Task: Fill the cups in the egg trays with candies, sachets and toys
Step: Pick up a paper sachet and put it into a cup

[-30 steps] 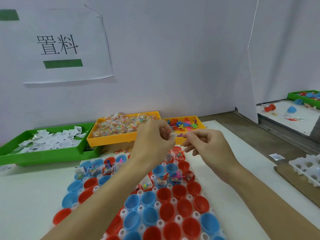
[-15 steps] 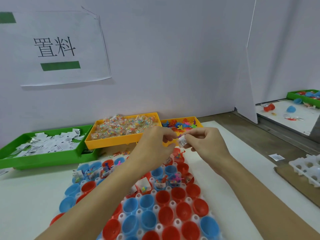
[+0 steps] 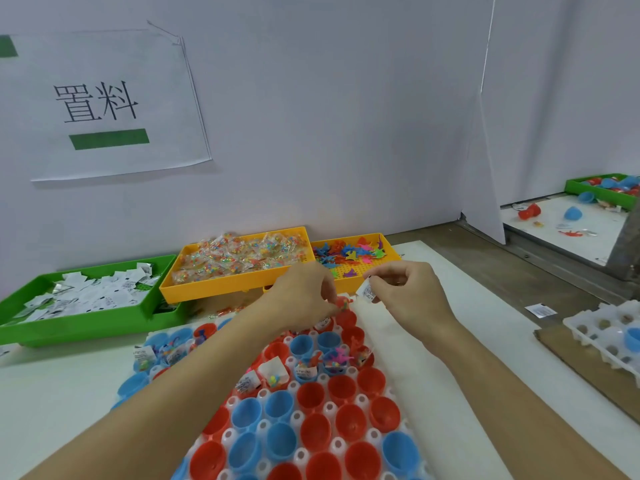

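A white egg tray [image 3: 298, 415] full of red and blue cups lies in front of me; several far cups hold sachets, candy packets and toys, the near ones are bare. My right hand [image 3: 408, 296] pinches a small white sachet [image 3: 367, 293] above the tray's far right corner. My left hand [image 3: 304, 299] hovers over the far cups and pinches a small red toy [image 3: 343, 305]. At the back stand a green tray of sachets [image 3: 83, 299], an orange tray of candy packets [image 3: 239, 261] and an orange tray of coloured toys [image 3: 349, 254].
A second white egg tray [image 3: 609, 337] sits on brown cardboard at the right edge. A loose sachet [image 3: 540, 310] lies on the wooden table beyond the white mat. A paper partition and a further green tray [image 3: 602, 188] with cups stand at the far right.
The hands have moved apart: my right hand kept the sachet and drifted right, my left hand dropped toward the far cups with a red toy.
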